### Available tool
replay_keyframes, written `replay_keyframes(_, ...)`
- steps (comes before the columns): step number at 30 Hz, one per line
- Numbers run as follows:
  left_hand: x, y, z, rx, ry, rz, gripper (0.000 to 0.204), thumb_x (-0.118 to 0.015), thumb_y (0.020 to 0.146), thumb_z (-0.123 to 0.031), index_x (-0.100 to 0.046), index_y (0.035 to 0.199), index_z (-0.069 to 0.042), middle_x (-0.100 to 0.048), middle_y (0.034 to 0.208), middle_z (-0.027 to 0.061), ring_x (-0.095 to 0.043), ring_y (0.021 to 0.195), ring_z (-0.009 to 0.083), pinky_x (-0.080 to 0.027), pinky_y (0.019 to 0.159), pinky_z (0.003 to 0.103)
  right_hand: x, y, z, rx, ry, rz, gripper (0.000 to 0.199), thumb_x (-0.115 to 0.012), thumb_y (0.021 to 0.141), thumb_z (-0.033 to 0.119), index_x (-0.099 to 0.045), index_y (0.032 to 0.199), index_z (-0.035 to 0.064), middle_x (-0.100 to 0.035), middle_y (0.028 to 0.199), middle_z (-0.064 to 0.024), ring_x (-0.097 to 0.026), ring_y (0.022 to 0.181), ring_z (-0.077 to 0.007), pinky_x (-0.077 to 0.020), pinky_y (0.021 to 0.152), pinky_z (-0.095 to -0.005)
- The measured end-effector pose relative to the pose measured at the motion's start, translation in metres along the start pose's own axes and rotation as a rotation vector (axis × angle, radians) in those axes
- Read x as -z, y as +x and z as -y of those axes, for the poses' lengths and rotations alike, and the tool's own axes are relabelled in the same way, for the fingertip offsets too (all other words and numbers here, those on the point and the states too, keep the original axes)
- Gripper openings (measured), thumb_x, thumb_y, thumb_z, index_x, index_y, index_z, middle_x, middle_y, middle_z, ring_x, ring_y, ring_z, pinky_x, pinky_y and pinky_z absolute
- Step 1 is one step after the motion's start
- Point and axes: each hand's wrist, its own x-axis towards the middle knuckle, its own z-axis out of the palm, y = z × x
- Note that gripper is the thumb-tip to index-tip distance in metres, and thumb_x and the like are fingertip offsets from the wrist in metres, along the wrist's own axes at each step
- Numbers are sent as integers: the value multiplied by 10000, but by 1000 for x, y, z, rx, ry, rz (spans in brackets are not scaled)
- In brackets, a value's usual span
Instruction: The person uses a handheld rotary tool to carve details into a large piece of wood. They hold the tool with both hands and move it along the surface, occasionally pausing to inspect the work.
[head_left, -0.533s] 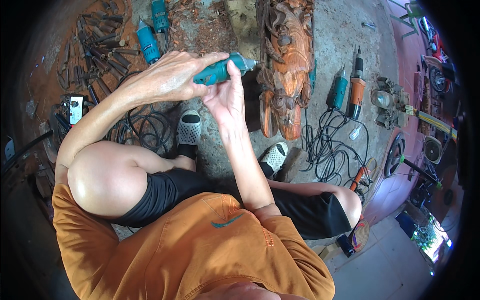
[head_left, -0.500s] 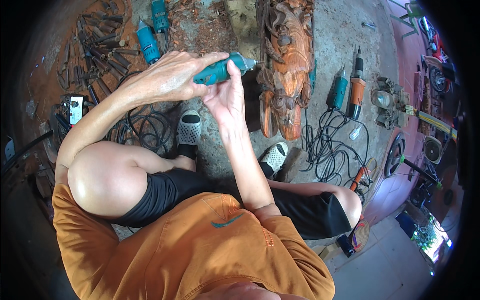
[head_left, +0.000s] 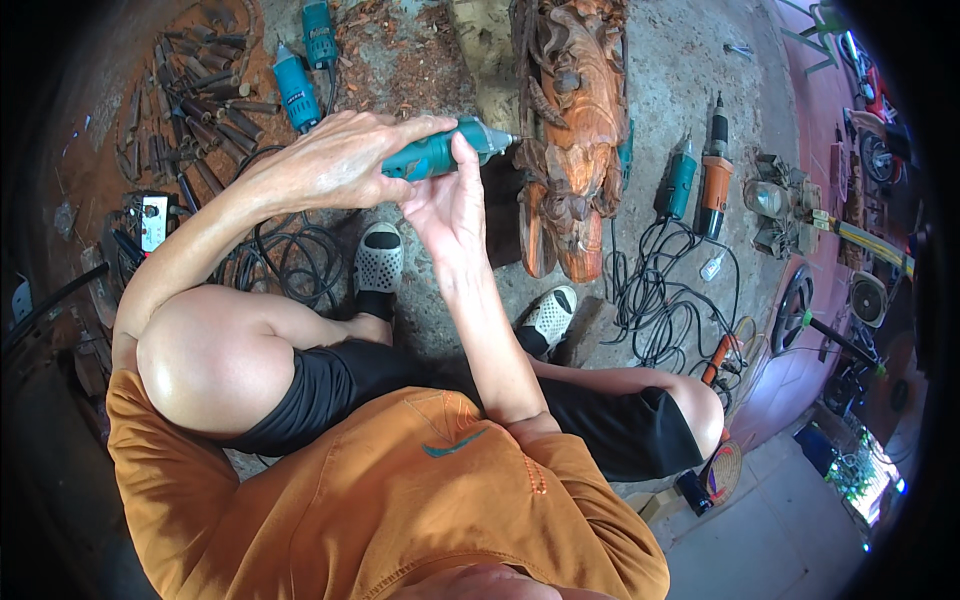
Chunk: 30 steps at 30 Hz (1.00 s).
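Note:
Both my hands are closed around a teal die grinder, held nearly level with its tip to the right. My left hand wraps the rear of its body from above. From below, my right hand supports it, thumb raised along the front near the grey nose. The thin bit reaches the left side of a carved reddish-brown wooden piece; whether it touches the wood I cannot tell. The carving has deep curling relief and stands on the floor just past my feet.
Two more teal grinders lie at the upper left, by a pile of chisels. To the right are a teal grinder, an orange one and tangled black cords. Other cords loop beside my left foot.
The grinder's front end has dipped slightly toward me, with both hands still on it. The carving appears unmoved.

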Motion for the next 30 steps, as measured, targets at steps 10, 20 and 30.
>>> replay_keyframes(10, 0, 0, 8, -2, -36, 24, 823, -717, 698, -226, -400, 1454, -160, -655, 1083, 215, -649, 946, 391, -520, 806, 461, -2, 0, -4, 9, 4, -4, 519, -683, 879, 379, -488, 1268, 96, -588, 1206, -78, -578, 1126, -226, -493, 952, -449)
replay_keyframes(20, -6, 6, 21, 8, -54, -14, 831, -722, 697, -223, -392, 1457, -156, -605, 1249, 216, -622, 1057, 400, -513, 898, 465, 0, 12, 1, -18, -16, 20, 484, -681, 887, 350, -501, 1250, 86, -587, 1209, -69, -567, 1132, -218, -493, 957, -435)
replay_keyframes(30, 0, 16, 30, 15, -93, -44, 854, -754, 691, -246, -392, 1462, -176, -659, 1133, 200, -662, 973, 373, -527, 834, 445, -9, 30, 5, -3, -22, 10, 449, -672, 896, 345, -508, 1232, 96, -583, 1180, -51, -559, 1127, -195, -494, 949, -418)
